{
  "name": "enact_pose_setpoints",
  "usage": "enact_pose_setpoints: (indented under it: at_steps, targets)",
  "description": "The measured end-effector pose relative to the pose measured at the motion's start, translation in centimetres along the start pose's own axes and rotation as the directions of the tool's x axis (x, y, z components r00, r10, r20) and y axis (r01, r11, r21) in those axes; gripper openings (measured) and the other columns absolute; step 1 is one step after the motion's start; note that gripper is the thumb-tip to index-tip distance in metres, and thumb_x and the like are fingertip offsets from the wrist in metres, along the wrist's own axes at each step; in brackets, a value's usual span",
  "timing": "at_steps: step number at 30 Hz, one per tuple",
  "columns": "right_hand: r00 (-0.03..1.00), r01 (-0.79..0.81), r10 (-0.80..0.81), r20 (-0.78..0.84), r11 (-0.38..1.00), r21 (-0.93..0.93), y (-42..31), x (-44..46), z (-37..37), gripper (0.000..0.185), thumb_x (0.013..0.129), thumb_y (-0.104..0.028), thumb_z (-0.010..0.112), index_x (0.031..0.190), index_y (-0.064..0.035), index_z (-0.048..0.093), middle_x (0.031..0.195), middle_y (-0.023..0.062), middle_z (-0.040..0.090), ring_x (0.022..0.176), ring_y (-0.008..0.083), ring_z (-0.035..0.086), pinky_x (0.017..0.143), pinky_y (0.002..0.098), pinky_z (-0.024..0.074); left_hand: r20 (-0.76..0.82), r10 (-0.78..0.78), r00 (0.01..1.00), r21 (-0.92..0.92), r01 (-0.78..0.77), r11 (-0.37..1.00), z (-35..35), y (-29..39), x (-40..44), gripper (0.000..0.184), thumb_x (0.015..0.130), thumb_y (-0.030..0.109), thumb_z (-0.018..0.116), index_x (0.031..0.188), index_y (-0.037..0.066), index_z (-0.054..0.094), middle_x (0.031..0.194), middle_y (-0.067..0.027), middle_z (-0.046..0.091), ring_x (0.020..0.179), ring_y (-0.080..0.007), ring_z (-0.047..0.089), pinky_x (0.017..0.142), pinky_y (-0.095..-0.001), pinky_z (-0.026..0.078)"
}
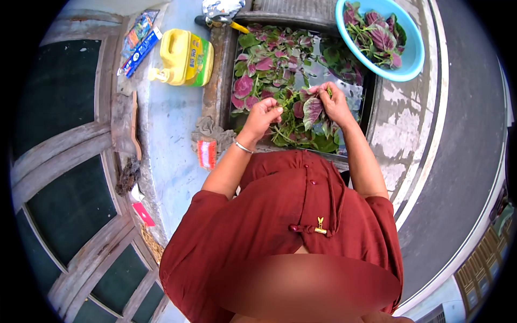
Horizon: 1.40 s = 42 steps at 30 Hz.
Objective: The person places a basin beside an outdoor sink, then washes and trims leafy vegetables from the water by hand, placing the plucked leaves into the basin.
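Purple-and-green leaves (264, 64) float and lie across a water-filled sink (371, 102) in front of me. My right hand (333, 103) is closed on a leafy stem (313, 111), whose large purple leaf hangs below the fingers over the sink. To its left, my left hand (264, 116) has its fingers pinched together above the green stems at the sink's near left part. What it holds, if anything, is too small to name. A silver bracelet is on the left wrist. A light blue basin (418, 51) with more of the purple leaves stands beyond the sink at the right.
A yellow jug (186, 58) stands on the blue ledge left of the sink. Near it are a grey rag (211, 131), a red-and-white brush (206, 154) and a blue box (142, 53). A faucet (218, 20) is at the sink's far left corner.
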State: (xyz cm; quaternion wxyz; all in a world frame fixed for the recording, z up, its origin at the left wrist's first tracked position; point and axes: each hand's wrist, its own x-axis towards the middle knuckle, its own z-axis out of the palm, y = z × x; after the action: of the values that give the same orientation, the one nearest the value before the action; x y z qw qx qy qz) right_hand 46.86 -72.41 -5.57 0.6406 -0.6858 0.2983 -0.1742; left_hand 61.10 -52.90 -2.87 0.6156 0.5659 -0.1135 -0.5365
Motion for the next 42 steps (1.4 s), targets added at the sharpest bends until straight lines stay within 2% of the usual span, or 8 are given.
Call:
enact_pose_setpoints:
  at_steps: [3, 7, 13, 24, 27, 33, 38, 42]
  targets:
    - [0.986, -0.129, 0.108, 0.123, 0.976, 0.177, -1.8, -0.2, -0.6, 0.012, 0.093, -0.015, 0.049, 0.089, -0.004, 0.051, 0.082, 0.0041, 0.065, 0.076, 0.0093, 0.056, 0.069, 0.0265, 0.0453, 0.12, -0.094, 0.988, -0.245, 0.121, 0.962, -0.4, 0.2, 0.0, 0.009, 0.088, 0.01, 0.057, 0.095, 0.006, 0.053, 0.079, 0.0012, 0.053, 0.071, -0.0108, 0.054, 0.067, -0.0273, 0.048]
    - [0.995, 0.08, -0.075, 0.06, 0.993, -0.092, -3.4, -0.3, -0.5, 0.012, 0.09, -0.016, 0.055, 0.091, -0.0048, 0.054, 0.079, 0.0024, 0.06, 0.075, 0.0098, 0.055, 0.068, 0.0261, 0.0449, 0.202, -0.136, 0.97, -0.376, 0.205, 0.904, -0.5, -0.2, 0.2, 0.01, 0.088, 0.009, 0.056, 0.097, 0.006, 0.052, 0.079, 0.0005, 0.052, 0.072, -0.0121, 0.053, 0.069, -0.0293, 0.047]
    - [0.937, 0.35, -0.284, 0.206, 0.777, -0.523, -5.9, -0.5, 0.7, 0.018, 0.079, -0.017, 0.066, 0.096, -0.0117, 0.063, 0.084, 0.0077, 0.063, 0.078, 0.0267, 0.063, 0.067, 0.0347, 0.0503, 0.241, -0.142, 0.96, -0.388, 0.229, 0.893, -0.2, -0.1, 0.4, 0.013, 0.088, 0.009, 0.056, 0.101, 0.006, 0.053, 0.077, 0.0, 0.052, 0.072, -0.0127, 0.052, 0.069, -0.0292, 0.046]
    - [0.938, 0.326, -0.333, 0.091, 0.767, -0.552, -2.9, -0.3, 1.7, 0.009, 0.078, -0.018, 0.064, 0.082, -0.0097, 0.062, 0.078, 0.0087, 0.061, 0.067, 0.0252, 0.061, 0.059, 0.0341, 0.0484, 0.295, -0.145, 0.945, -0.443, 0.269, 0.855, 0.6, -0.3, 0.4, 0.009, 0.088, 0.01, 0.057, 0.095, 0.007, 0.054, 0.076, -0.0012, 0.052, 0.073, -0.0136, 0.051, 0.07, -0.0305, 0.045]
    - [0.995, 0.004, -0.04, -0.097, 0.937, -0.348, -1.2, 0.2, 1.1, 0.01, 0.083, -0.017, 0.061, 0.082, -0.007, 0.061, 0.073, 0.0068, 0.059, 0.063, 0.0173, 0.057, 0.059, 0.0298, 0.0454, 0.325, -0.128, 0.937, -0.519, 0.29, 0.804, 0.5, -0.2, 0.3, 0.004, 0.089, 0.01, 0.056, 0.091, 0.008, 0.056, 0.076, -0.002, 0.051, 0.074, -0.0146, 0.051, 0.071, -0.031, 0.044]
    - [0.976, -0.176, 0.117, 0.185, 0.922, 0.344, -4.2, -0.6, 1.8, 0.019, 0.094, -0.019, 0.052, 0.089, -0.0012, 0.055, 0.087, -0.0003, 0.061, 0.078, 0.0067, 0.049, 0.077, 0.0221, 0.0411, 0.439, -0.115, 0.891, -0.666, 0.409, 0.624, 0.5, -0.5, 0.2, 0.007, 0.09, 0.012, 0.054, 0.091, 0.008, 0.059, 0.078, -0.0026, 0.052, 0.076, -0.0157, 0.051, 0.076, -0.0316, 0.042]
    - [0.94, -0.208, 0.074, 0.334, 0.898, 0.387, -2.6, -0.5, 2.1, 0.021, 0.093, -0.018, 0.053, 0.107, -0.0024, 0.054, 0.087, 0.0026, 0.061, 0.078, 0.0092, 0.056, 0.074, 0.0245, 0.0451, 0.417, -0.176, 0.892, -0.703, 0.439, 0.56, 0.7, -0.6, 0.3, 0.006, 0.09, 0.011, 0.055, 0.089, 0.008, 0.059, 0.08, -0.0036, 0.052, 0.077, -0.0164, 0.051, 0.074, -0.0338, 0.045]
    - [0.965, -0.152, 0.075, 0.253, 0.942, 0.301, -3.2, -0.6, 2.3, 0.016, 0.092, -0.018, 0.056, 0.095, -0.0023, 0.06, 0.082, 0.0013, 0.062, 0.077, 0.0078, 0.057, 0.07, 0.024, 0.0459, 0.398, -0.185, 0.898, -0.702, 0.428, 0.57, 0.5, -0.9, 0.4, 0.006, 0.09, 0.011, 0.055, 0.094, 0.009, 0.059, 0.08, -0.0033, 0.052, 0.077, -0.0155, 0.051, 0.074, -0.0324, 0.045]
